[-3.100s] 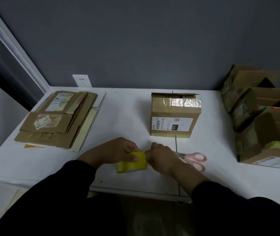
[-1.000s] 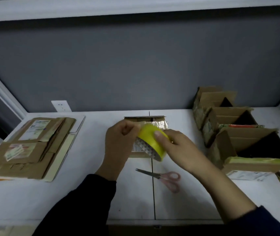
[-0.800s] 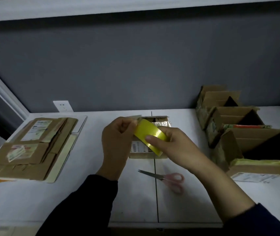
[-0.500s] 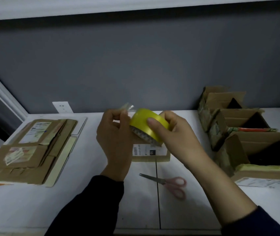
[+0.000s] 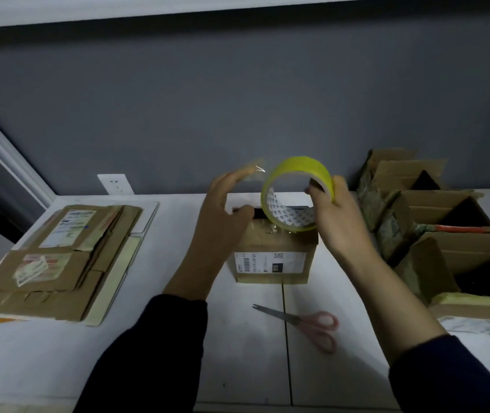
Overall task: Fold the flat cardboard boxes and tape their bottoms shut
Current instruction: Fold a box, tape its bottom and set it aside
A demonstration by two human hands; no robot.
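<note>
Right hand: the right hand (image 5: 331,216) holds the roll (image 5: 297,174) up in the air above the box.
Right grip: curled round the roll, with a thumb inside the core and the fingers on the yellow outer side.
Left hand: the left hand (image 5: 222,210) is raised just left of the roll and is blurred.
Left grip: the fingertips are at the tape end (image 5: 257,170) and the thumb shows lower down. I cannot tell whether it is pinching the tape or only touching it.
Roll: yellow, with a printed white core. It is tilted so that the hole faces the camera.
Tape end: a short, clear, shiny strip that runs from the top of the roll towards the left fingertips.
Box (image 5: 273,257): brown cardboard, folded up and standing on the counter (image 5: 44,368) under both hands. A white label (image 5: 270,262) is on its near face. Shiny tape shows near its top edge.
Scissors (image 5: 306,320): pink handles, blades together and pointing left. They lie on the counter in front of the box, apart from it.
Flat boxes (image 5: 59,257): a stack on the left of the counter, well apart from the hands.
Folded boxes (image 5: 446,234): a row on the right that lies tipped over, with dark openings showing.
Socket (image 5: 115,183): white, on the grey wall behind the counter.
Sleeves: dark, on both forearms.
</note>
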